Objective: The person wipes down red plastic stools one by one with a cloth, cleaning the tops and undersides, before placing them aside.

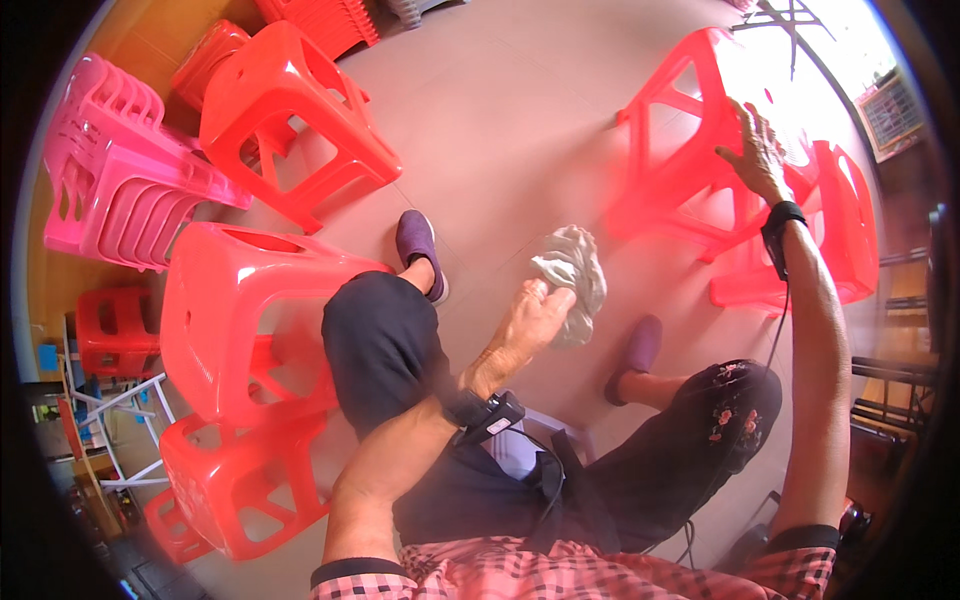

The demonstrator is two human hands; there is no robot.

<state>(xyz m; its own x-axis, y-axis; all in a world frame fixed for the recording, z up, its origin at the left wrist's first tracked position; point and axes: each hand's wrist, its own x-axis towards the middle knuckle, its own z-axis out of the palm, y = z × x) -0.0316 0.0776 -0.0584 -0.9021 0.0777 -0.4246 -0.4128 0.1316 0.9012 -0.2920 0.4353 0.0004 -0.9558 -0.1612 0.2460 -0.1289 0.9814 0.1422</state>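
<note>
My left hand (531, 315) grips a crumpled pale grey cloth (576, 277) above the tiled floor, between my knees. At the upper right, my right hand (759, 154) rests with its fingers spread on a red plastic stool (675, 161), whose top is washed out by bright light. No object shows in that hand. Another red plastic stool (851, 225) lies close by, to the right of my right wrist.
On the left stand several red plastic stools (206, 322), a stack of pink plastic chairs (127, 172) and a white metal frame (112, 427). A red stack (330, 22) is at the top. Dark metal racks (892, 390) line the right edge. A cable hangs from my right wrist.
</note>
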